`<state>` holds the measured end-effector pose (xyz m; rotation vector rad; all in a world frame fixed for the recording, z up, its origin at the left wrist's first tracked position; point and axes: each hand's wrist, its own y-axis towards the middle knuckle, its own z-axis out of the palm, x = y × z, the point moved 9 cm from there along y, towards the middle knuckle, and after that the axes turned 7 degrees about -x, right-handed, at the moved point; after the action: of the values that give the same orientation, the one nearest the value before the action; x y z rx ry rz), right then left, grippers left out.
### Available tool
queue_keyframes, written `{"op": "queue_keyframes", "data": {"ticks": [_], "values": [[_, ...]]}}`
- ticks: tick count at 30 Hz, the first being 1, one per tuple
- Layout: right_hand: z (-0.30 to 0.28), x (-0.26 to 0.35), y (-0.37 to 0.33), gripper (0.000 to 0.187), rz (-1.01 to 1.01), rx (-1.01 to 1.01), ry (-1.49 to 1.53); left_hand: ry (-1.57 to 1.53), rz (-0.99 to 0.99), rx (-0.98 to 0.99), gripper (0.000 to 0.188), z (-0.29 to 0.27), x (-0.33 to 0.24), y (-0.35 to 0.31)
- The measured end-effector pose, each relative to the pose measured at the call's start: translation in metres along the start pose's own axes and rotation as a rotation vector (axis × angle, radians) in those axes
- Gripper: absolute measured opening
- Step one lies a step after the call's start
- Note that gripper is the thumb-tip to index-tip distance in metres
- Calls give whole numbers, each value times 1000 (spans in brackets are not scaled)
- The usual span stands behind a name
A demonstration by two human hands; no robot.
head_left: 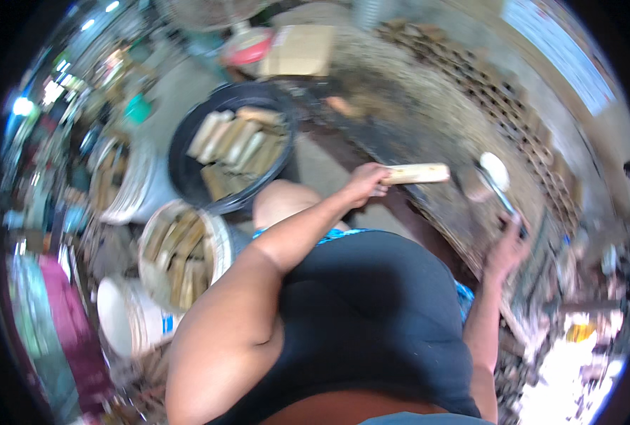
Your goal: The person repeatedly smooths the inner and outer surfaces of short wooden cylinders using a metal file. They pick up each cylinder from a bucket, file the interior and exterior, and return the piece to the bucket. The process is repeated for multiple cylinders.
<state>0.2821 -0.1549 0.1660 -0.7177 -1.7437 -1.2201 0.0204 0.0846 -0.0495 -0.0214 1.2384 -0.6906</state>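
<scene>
My left hand (pixel 366 184) is closed around one end of a pale, stick-shaped piece (pixel 421 173), which points to the right over the dark, long work surface (pixel 393 134). My right hand (pixel 511 244) grips a slim metal tool (pixel 499 193); blur hides whether it is a knife or a spoon. The tool's far end reaches a small round object (pixel 474 185) with a white oval top (pixel 495 170). Whether the two touch I cannot tell. Several similar tan pieces (pixel 240 145) lie in a round black tub (pixel 180 173) left of my left hand.
A white bucket (pixel 219 241) of brownish pieces stands below the tub, with a tipped white bucket (pixel 113 315) beside it. Rows of hollow brown tubes (pixel 520 120) line the wall side at right. A cardboard box (pixel 299 49) and a red basin (pixel 250 48) sit at the far end.
</scene>
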Motion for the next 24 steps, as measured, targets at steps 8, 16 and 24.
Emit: {"op": "queue_keyframes", "data": {"ticks": [8,16,24], "values": [[9,-53,29,35,183,119,371,-129,127,-253,33,-216,-103,-102],[37,-58,24,41,242,215,341,36,49,-796,38,-481,-146,-405],[45,-24,14,39,201,233,293,-90,-175,-951,50,-544,-1,-553]]}}
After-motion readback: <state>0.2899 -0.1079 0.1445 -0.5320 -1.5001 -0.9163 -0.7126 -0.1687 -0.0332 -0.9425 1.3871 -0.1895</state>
